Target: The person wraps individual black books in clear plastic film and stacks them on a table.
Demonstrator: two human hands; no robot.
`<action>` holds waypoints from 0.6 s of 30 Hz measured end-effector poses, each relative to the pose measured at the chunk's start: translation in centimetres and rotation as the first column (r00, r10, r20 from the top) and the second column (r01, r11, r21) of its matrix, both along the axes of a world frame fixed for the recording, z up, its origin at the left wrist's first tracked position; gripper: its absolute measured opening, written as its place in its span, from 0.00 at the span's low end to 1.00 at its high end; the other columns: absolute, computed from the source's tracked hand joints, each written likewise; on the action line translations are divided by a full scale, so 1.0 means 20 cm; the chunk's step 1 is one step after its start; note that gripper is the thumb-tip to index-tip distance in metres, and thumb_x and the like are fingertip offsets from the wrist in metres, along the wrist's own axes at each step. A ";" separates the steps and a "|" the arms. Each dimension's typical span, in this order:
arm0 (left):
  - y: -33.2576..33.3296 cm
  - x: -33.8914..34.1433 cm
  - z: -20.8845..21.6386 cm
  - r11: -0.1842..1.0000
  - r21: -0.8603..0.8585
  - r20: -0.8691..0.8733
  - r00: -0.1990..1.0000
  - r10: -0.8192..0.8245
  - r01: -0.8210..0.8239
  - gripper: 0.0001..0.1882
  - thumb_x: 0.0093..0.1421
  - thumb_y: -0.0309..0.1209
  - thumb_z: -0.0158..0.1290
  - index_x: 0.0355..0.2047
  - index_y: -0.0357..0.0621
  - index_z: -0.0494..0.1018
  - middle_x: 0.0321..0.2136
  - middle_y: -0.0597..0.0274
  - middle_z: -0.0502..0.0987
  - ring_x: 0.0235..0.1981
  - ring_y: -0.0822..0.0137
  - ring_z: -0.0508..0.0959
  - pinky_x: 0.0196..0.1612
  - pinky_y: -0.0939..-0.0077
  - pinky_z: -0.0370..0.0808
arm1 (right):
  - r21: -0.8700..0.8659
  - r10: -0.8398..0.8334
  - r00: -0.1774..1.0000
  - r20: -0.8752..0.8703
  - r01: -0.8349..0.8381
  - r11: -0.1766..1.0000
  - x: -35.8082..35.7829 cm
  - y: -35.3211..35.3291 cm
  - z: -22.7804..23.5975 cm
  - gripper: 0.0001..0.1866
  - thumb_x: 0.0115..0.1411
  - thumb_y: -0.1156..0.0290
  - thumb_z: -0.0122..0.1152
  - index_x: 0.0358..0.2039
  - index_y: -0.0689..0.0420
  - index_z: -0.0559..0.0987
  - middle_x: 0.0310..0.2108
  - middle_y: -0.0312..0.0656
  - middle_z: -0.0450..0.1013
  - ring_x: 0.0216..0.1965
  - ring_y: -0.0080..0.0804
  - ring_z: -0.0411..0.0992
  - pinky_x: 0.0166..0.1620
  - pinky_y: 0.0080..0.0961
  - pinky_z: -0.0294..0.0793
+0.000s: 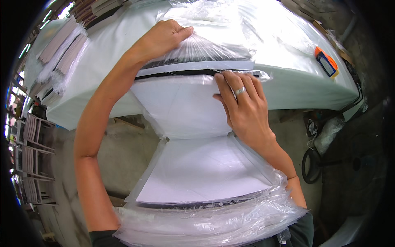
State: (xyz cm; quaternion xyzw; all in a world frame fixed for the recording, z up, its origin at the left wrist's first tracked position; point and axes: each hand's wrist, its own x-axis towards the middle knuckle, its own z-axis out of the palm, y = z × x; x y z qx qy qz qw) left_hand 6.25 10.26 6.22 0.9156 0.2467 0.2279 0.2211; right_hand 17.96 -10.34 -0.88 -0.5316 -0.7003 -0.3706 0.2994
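My left hand (168, 37) is closed in a fist on clear plastic film (205, 43), which is stretched into creases from the grip. My right hand (245, 96), with a ring on one finger, bends its fingers over the far edge of a plastic-wrapped white panel (181, 103). Beyond that edge lie a dark strip and a pale strip (197, 66), partly under the film. Nearer me, another white panel (201, 168) in clear plastic slopes down toward my body. Bunched clear plastic (214, 222) covers its near end. My right fingertips are partly hidden behind the edge.
A table with a pale green cover (304, 90) extends across the far side. An orange and dark blue tool (327, 61) lies at its right. Plastic-wrapped stacks of panels (61, 49) stand at far left; stacked chairs (37, 144) are below. A black wheel (311, 165) is at right.
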 end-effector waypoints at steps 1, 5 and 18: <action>-0.01 -0.01 0.01 1.000 0.000 0.001 1.000 -0.002 0.002 0.26 0.60 0.44 0.44 0.13 0.35 0.62 0.08 0.65 0.55 0.14 0.74 0.55 0.19 0.71 0.57 | 0.000 -0.002 1.000 0.001 0.002 1.000 -0.02 -0.06 0.02 0.17 0.45 0.73 0.59 0.38 0.64 0.73 0.36 0.43 0.67 0.39 0.33 0.68 0.44 0.33 0.67; -0.07 -0.09 0.08 0.992 0.104 0.026 0.996 -0.080 0.077 0.26 0.62 0.45 0.45 0.13 0.38 0.67 0.10 0.71 0.52 0.14 0.77 0.53 0.18 0.76 0.52 | -0.340 0.107 0.994 -0.033 -0.112 0.934 -0.09 -0.33 0.14 0.20 0.40 0.73 0.57 0.37 0.62 0.74 0.33 0.41 0.69 0.34 0.32 0.70 0.37 0.27 0.71; -0.28 -0.26 0.05 0.982 -0.040 0.130 0.975 -0.179 0.185 0.20 0.62 0.44 0.45 0.41 0.42 0.77 0.13 0.71 0.65 0.17 0.79 0.55 0.20 0.83 0.54 | -0.052 0.082 0.495 -0.865 -0.250 0.967 0.34 -0.20 0.08 0.14 0.50 0.71 0.64 0.36 0.64 0.75 0.32 0.41 0.74 0.37 0.28 0.72 0.42 0.25 0.70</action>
